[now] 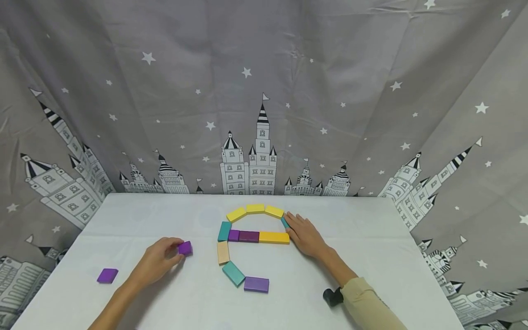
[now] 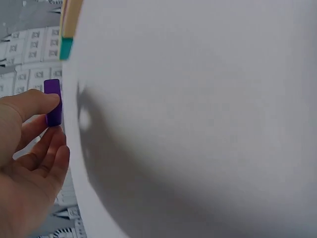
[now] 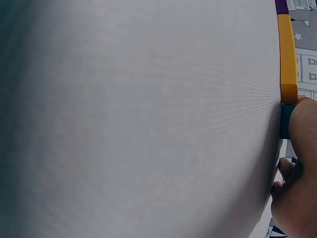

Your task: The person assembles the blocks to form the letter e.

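My left hand pinches a small purple block between thumb and fingertips, left of the block figure; the left wrist view shows this purple block edge-on, close over the white surface. At the figure's right side, my right hand holds a teal block, thumb at its near end and fingers at its far end. The hand covers much of it in the head view. In the right wrist view this teal block meets the end of an orange-yellow bar, with the thumb beside it.
Three yellow blocks arch across the figure's top. Purple, dark plum and orange-yellow blocks form its middle bar. Teal, beige, teal and violet blocks curve down its left and bottom. Another purple block lies far left on the white table.
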`<state>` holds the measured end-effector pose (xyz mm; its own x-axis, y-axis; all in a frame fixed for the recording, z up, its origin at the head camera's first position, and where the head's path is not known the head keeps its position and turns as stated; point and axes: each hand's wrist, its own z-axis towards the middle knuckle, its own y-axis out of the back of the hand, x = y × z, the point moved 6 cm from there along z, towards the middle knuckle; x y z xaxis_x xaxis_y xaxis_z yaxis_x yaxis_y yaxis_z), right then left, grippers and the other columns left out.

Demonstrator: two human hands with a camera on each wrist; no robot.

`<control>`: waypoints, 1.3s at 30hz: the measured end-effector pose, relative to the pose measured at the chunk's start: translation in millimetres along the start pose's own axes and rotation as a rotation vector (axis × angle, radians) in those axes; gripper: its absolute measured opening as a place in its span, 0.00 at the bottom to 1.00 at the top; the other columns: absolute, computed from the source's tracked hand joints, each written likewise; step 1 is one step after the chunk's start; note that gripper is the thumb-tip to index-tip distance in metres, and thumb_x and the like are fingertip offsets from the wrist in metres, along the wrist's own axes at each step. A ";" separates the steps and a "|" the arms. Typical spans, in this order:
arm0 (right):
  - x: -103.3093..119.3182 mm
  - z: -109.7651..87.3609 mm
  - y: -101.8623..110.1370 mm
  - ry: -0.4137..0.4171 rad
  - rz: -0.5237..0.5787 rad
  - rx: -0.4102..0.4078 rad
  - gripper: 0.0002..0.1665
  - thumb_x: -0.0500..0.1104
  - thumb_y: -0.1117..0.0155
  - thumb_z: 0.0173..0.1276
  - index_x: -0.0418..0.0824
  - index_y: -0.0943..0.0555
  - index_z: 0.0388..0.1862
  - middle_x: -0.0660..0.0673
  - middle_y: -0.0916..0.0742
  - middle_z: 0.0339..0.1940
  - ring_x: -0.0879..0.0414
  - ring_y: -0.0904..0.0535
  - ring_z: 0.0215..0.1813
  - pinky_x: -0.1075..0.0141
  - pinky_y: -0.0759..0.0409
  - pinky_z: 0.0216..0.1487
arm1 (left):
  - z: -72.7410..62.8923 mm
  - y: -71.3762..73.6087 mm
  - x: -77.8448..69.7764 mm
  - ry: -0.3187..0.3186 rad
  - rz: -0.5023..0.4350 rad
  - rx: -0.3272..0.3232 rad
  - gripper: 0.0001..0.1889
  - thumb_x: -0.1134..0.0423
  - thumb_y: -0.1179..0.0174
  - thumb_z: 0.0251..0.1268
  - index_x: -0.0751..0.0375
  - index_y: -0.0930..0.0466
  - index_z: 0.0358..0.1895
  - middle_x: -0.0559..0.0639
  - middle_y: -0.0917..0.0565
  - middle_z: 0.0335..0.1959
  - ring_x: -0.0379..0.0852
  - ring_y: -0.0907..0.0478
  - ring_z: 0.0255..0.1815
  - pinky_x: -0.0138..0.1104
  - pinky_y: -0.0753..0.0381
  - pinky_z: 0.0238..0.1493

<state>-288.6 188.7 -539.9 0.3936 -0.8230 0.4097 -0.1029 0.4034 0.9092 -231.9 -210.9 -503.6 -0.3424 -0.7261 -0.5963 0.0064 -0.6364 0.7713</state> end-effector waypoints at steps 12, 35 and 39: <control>-1.5 0.6 -0.3 -0.008 0.007 0.010 0.31 0.49 0.57 0.83 0.41 0.41 0.79 0.43 0.36 0.79 0.40 0.43 0.77 0.41 0.48 0.75 | 15.6 -27.4 -57.1 -0.062 -0.085 0.058 0.18 0.73 0.28 0.55 0.68 0.18 0.50 0.51 0.17 0.43 0.50 0.19 0.43 0.41 0.16 0.47; -1.4 -0.2 0.5 0.027 0.011 -0.035 0.30 0.47 0.56 0.83 0.38 0.39 0.78 0.41 0.34 0.77 0.40 0.40 0.76 0.43 0.44 0.74 | 13.4 -106.0 -138.5 -0.259 -0.258 0.305 0.17 0.66 0.30 0.61 0.63 0.20 0.52 0.46 0.19 0.45 0.48 0.20 0.45 0.37 0.17 0.48; -1.5 0.4 0.6 0.033 0.009 -0.040 0.30 0.46 0.56 0.83 0.38 0.39 0.78 0.41 0.34 0.77 0.40 0.40 0.76 0.44 0.44 0.74 | 11.2 -113.5 -145.5 -0.261 -0.268 0.319 0.17 0.66 0.30 0.61 0.62 0.20 0.53 0.46 0.19 0.45 0.47 0.20 0.46 0.36 0.17 0.49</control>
<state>-289.6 190.0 -540.0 0.4227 -0.8059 0.4146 -0.0703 0.4270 0.9015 -193.3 -30.1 -501.9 -0.5170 -0.4326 -0.7387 -0.3885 -0.6504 0.6528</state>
